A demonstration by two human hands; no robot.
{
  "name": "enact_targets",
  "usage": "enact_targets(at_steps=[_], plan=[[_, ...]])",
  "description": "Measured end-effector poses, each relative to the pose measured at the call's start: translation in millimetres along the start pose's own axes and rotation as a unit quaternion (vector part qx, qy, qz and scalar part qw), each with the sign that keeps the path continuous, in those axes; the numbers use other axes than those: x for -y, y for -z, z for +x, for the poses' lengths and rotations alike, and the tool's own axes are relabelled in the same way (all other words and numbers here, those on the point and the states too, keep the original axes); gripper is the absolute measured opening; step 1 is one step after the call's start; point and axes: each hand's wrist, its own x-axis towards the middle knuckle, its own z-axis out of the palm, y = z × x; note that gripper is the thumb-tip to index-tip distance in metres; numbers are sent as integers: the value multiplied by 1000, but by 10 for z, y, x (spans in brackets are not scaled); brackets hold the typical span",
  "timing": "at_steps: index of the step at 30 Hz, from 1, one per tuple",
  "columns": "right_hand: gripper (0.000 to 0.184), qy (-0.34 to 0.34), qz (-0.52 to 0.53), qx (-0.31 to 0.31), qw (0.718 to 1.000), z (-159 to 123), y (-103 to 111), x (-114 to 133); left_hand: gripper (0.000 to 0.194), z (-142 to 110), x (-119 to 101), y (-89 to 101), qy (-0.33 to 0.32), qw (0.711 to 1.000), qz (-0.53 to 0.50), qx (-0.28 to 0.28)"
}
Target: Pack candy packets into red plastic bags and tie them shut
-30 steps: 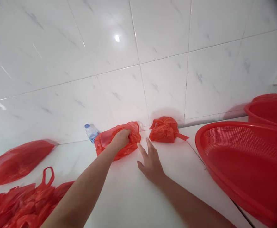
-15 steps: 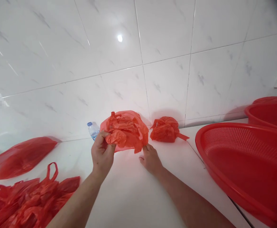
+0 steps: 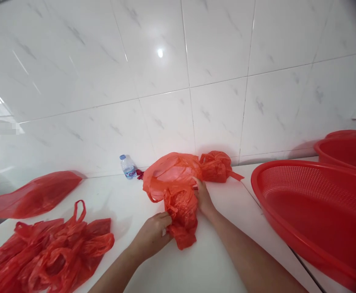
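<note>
My left hand (image 3: 153, 232) grips the edge of a crumpled red plastic bag (image 3: 183, 213) above the white counter. Just behind it, a larger, thin red plastic bag (image 3: 170, 171) lies with its mouth towards me and one handle loop hanging at the left. My right hand (image 3: 205, 198) is closed at the right edge of this larger bag, with its fingertips partly hidden by the plastic. Whether the crumpled bag is fully out of the larger one, I cannot tell. A knotted red bag (image 3: 216, 167) sits against the wall behind my right hand.
A small water bottle (image 3: 127, 167) stands by the tiled wall, with a dark red scrap (image 3: 140, 174) beside it. Several tangled red bags (image 3: 59, 252) lie front left, and a filled red bag (image 3: 40, 193) behind them. A large red basket (image 3: 275, 207) takes up the right.
My left hand has come out of the larger bag and moved towards me with the crumpled bag. My right hand, spread before, has closed on the larger bag's edge.
</note>
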Motion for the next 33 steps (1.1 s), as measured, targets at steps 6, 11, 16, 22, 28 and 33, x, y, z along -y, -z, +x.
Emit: enact_targets(at_steps=[6,11,16,22,28,33], plan=[[44,-20,-81,-52,995,-184,143,148,16,23,371,-155,118,978,1,-171],[61,60,-31,53,996,-533,186,356,53,190,356,-433,54,970,-63,-228],[38,28,-42,117,992,-566,130,376,61,378,310,-538,18,979,-85,-184],[15,-133,86,20,987,-401,318,247,39,618,564,-443,86,976,-42,-196],[20,-174,141,-42,974,-425,535,201,18,695,682,-430,137,969,-16,-203],[17,-191,176,-116,959,-438,737,153,48,678,774,-436,187,956,12,-224]])
